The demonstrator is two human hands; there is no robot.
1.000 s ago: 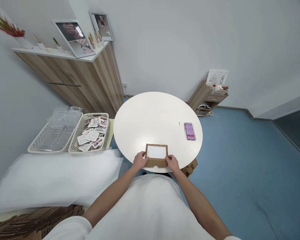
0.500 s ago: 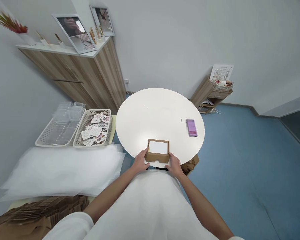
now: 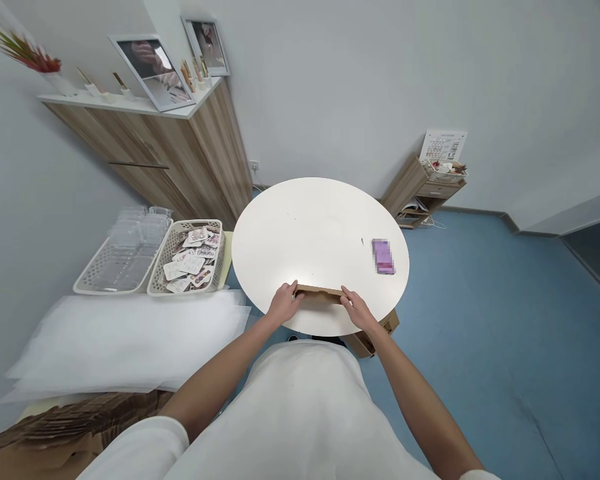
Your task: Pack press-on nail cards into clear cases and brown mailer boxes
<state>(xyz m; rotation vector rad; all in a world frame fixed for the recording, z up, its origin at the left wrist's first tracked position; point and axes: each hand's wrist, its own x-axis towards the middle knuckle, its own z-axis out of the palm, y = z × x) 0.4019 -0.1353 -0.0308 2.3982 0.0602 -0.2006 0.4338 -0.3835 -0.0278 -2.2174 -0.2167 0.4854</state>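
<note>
A small brown cardboard box (image 3: 321, 294) is above the near part of the round white table (image 3: 300, 227). It is tipped so that I see it nearly edge-on as a narrow strip. My left hand (image 3: 283, 305) is closed on its left end. Around its right end the fingers of my right hand (image 3: 357, 309) are closed too. The white top of the box is out of sight. Whether its lower edge touches the table I cannot tell.
On the table's right lies a blurred purple item (image 3: 383, 257), near a tiny dark object (image 3: 363, 241). To the left are a basket of cards (image 3: 186, 257), a basket of clear plastic cases (image 3: 123, 260), white sheets (image 3: 130, 340) and stacked brown cardboard (image 3: 60, 433). Cardboard boxes (image 3: 365, 343) sit below the table's right edge.
Both hands have tilted the box, so its white top has gone from view and only a narrow brown side shows. The hands have moved slightly away from my body.
</note>
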